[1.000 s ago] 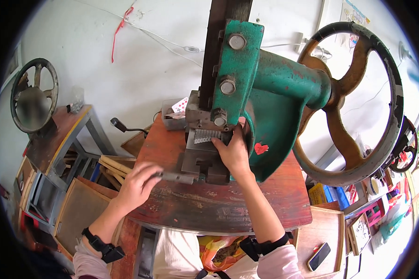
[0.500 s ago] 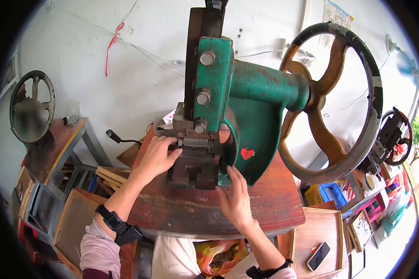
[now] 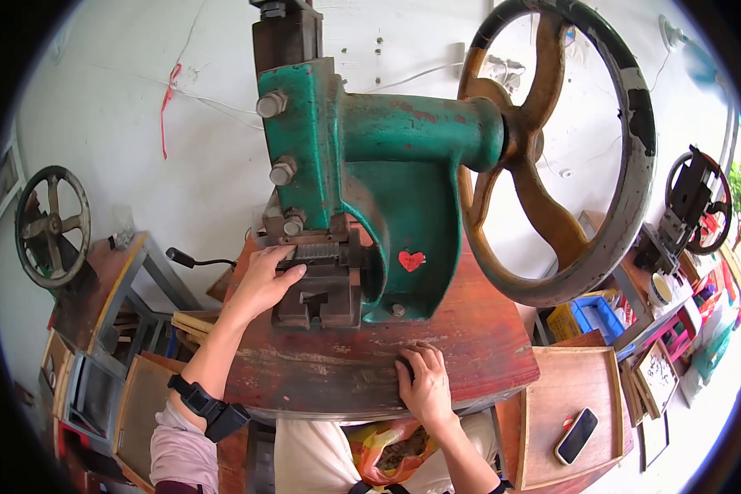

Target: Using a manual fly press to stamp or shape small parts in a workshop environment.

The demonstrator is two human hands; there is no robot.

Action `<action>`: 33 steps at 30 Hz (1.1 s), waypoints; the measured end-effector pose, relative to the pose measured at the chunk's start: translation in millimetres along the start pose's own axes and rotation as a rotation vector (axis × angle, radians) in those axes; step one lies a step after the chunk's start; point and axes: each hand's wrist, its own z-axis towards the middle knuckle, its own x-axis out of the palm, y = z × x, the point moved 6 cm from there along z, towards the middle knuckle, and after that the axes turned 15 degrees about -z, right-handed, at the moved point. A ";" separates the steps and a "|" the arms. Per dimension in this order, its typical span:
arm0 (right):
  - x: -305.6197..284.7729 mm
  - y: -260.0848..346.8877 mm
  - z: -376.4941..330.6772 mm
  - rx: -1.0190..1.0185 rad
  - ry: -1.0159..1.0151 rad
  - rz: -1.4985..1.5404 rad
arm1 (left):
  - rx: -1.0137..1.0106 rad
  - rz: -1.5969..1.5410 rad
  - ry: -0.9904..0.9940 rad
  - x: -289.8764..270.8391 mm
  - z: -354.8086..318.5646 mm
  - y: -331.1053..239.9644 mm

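A green hand press (image 3: 313, 148) with large bolts stands on a worn red-brown wooden table (image 3: 337, 375). My left hand (image 3: 263, 284) reaches the left side of its dark metal die block (image 3: 321, 288). Index finger and thumb are spread there, one above the other, touching the tooling beside a ridged light-grey metal strip (image 3: 316, 252). No held piece shows between them. Near the table's front edge, my right hand (image 3: 426, 387) rests on the wood, fingers bent and thumb apart. Nothing shows in it, though its underside is hidden.
The press's big spoked handwheel (image 3: 543, 156) rises at right. A wooden tray (image 3: 527, 436) holding a phone (image 3: 576, 436) lies below. A colourful plastic bag (image 3: 391, 453) sits between my legs. Another handwheel (image 3: 53, 226) stands far left; a blue basket (image 3: 594, 319) is at right.
My right hand has moved from the press base back to the table's front edge. My left hand stays at the die. The view has shifted, so the press appears further left.
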 end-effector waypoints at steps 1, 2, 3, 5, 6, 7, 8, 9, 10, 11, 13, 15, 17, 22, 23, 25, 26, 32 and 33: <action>-0.1 -0.8 -0.7 0.002 0.002 -0.001 | -0.012 -0.079 0.005 0.1 1.5 4.8; 0.0 -0.6 -0.7 0.007 0.001 0.002 | -0.013 -0.075 0.010 -1.0 3.1 6.4; -0.4 0.6 -0.1 0.007 -0.008 0.022 | -0.045 -0.119 0.009 -2.8 4.9 9.1; -1.2 -0.8 -0.2 0.007 -0.009 0.037 | -0.083 -0.170 0.009 2.2 4.2 12.8; -2.2 -1.4 0.2 0.007 -0.016 0.031 | -0.017 -0.012 -0.034 4.9 3.5 7.6; -2.8 -1.1 0.6 0.001 -0.021 0.027 | 0.047 0.145 -0.081 5.6 1.1 2.3; -2.7 -0.9 -0.1 -0.007 -0.015 0.026 | 0.042 0.141 -0.088 6.3 0.0 1.7; -3.1 -1.8 -1.3 -0.001 -0.019 0.018 | 0.045 0.211 -0.072 7.6 0.5 0.3; -3.4 -0.8 -1.9 0.000 -0.022 0.013 | 0.045 0.282 -0.060 5.5 -0.7 -0.5; -2.4 0.6 -1.6 -0.014 -0.014 0.012 | 0.038 0.275 -0.072 2.4 -0.3 2.5; -4.4 3.1 0.7 -0.028 -0.040 0.069 | 0.063 0.137 -0.116 -2.6 1.4 9.0; -24.5 8.4 8.0 -0.096 -0.115 0.021 | 0.034 0.072 -0.140 -3.0 -1.7 10.0; -67.5 19.5 18.8 -0.188 -0.300 -0.124 | 0.089 0.114 -0.101 -3.7 2.3 14.0; -217.1 60.3 89.3 -0.449 -0.981 -0.911 | 0.059 0.366 -0.063 1.1 -2.1 10.0; -235.3 62.7 118.7 -0.438 -1.012 -0.835 | 0.041 0.363 -0.066 1.0 -1.8 15.9; -281.3 52.3 187.8 -0.159 -0.833 -0.711 | 0.138 0.428 -0.096 5.1 -0.2 14.7; -315.8 32.9 230.1 -0.250 -0.720 -0.836 | 0.146 0.414 -0.096 7.0 -1.0 10.3; -330.4 27.4 336.3 0.287 -0.030 -0.576 | -0.136 -0.618 -0.360 14.9 -3.6 58.4; -328.9 22.0 340.9 0.252 -0.077 -0.627 | -0.151 -0.609 -0.363 9.4 -2.2 59.1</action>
